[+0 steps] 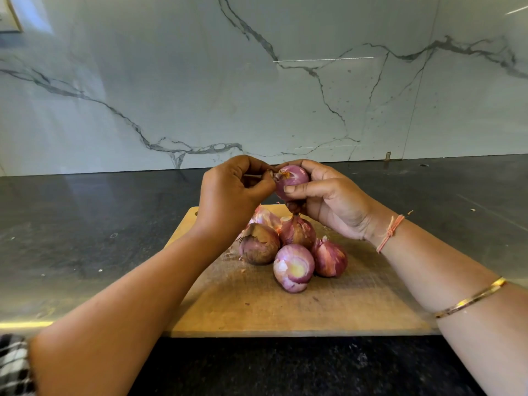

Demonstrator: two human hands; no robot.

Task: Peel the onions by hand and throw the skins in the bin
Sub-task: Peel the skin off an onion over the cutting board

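My right hand point(331, 198) grips a purple onion point(293, 180) above the far end of a wooden cutting board point(257, 307). My left hand point(233, 192) has its fingers curled and pinches at the onion's tip, where a scrap of dry skin shows. Below them on the board lies a cluster of onions: a brownish one with skin point(258, 244), one behind it point(297, 231), a mostly peeled pale purple one point(294, 267) in front, and a reddish one point(330, 258) at the right. Loose skin point(265, 217) lies behind the cluster.
The board sits on a dark stone counter point(85, 224) with a marble backsplash point(257, 81) behind. Small skin flakes lie on the counter at the right point(410, 212). No bin is in view.
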